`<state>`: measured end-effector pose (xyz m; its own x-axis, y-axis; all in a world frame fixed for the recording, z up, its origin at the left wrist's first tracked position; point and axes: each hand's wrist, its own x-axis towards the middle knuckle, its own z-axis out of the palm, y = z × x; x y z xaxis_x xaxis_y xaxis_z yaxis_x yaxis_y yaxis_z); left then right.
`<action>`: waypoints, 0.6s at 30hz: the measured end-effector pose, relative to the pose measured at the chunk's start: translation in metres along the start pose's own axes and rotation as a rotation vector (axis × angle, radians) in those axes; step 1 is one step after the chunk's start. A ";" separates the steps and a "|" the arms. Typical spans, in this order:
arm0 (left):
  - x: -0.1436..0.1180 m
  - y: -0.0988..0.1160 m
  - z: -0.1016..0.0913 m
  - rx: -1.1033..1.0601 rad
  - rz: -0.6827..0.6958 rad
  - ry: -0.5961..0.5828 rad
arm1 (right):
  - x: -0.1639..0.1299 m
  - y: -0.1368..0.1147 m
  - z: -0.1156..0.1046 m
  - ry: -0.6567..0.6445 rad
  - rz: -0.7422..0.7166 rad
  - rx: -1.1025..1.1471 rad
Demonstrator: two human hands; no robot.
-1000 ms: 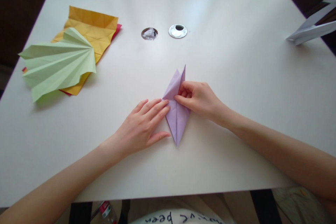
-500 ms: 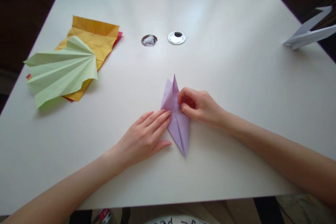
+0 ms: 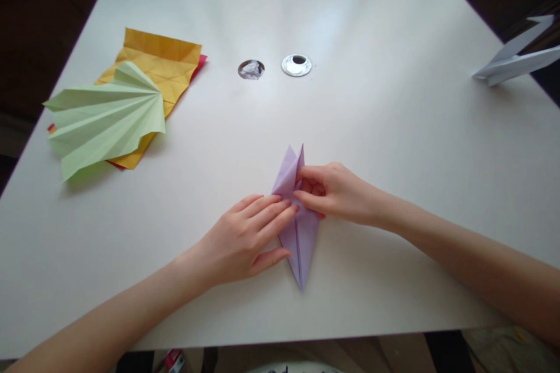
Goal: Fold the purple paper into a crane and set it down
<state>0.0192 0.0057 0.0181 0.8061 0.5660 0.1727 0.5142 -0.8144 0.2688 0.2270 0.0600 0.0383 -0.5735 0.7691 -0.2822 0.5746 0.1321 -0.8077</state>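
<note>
A folded purple origami paper (image 3: 303,239) lies on the white table in front of me, long and narrow, with one point toward me and two points at the far end. My left hand (image 3: 254,233) lies flat across its left edge, fingers stretched out and fingertips pressing on its middle. From the right, my right hand (image 3: 335,192) pinches the upper right flap between thumb and index finger. The other fingers of that hand curl under, partly hidden. A seam runs down the middle of the lower half.
At the left, a pleated light green paper (image 3: 105,122) overlaps a creased yellow paper (image 3: 161,58), with red paper beneath. Two round holes, one with a silver rim (image 3: 296,65), sit in the white table (image 3: 385,128). A folded white paper (image 3: 511,64) stands at the right edge.
The purple paper has shifted toward me, its near point turned slightly left. My right hand has moved nearer with it and its thumb and finger now grip the flap. My left hand stays on the paper.
</note>
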 end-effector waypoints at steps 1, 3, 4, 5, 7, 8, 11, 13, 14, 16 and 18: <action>0.000 0.001 0.002 0.015 0.013 0.007 | -0.001 -0.002 -0.001 -0.037 0.029 0.024; -0.001 0.003 0.005 0.049 0.043 0.036 | -0.001 -0.004 -0.001 -0.065 0.084 0.087; -0.001 0.003 0.006 0.060 0.052 0.045 | 0.000 -0.003 -0.001 -0.053 0.103 0.115; -0.001 0.003 0.008 0.062 0.052 0.041 | 0.001 -0.003 -0.001 -0.024 0.114 0.134; -0.001 0.002 0.009 0.058 0.056 0.039 | 0.004 0.000 0.002 0.061 0.116 0.140; -0.001 0.002 0.009 0.053 0.055 0.037 | 0.006 0.002 0.003 0.099 0.109 0.127; -0.001 0.002 0.008 0.041 0.051 0.032 | 0.008 0.006 0.007 0.163 0.092 0.080; -0.002 0.002 0.007 0.039 0.050 0.025 | 0.008 0.006 0.008 0.202 0.089 0.063; -0.002 0.002 0.007 0.038 0.051 0.021 | 0.008 0.006 0.008 0.228 0.092 0.057; -0.003 0.002 0.007 0.035 0.058 0.013 | 0.008 0.004 0.008 0.270 0.097 0.033; -0.003 0.002 0.007 0.029 0.065 0.008 | 0.009 0.003 0.007 0.301 0.087 -0.021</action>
<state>0.0201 0.0014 0.0119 0.8356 0.5130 0.1962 0.4697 -0.8526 0.2289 0.2198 0.0627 0.0296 -0.3247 0.9282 -0.1817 0.6279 0.0679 -0.7753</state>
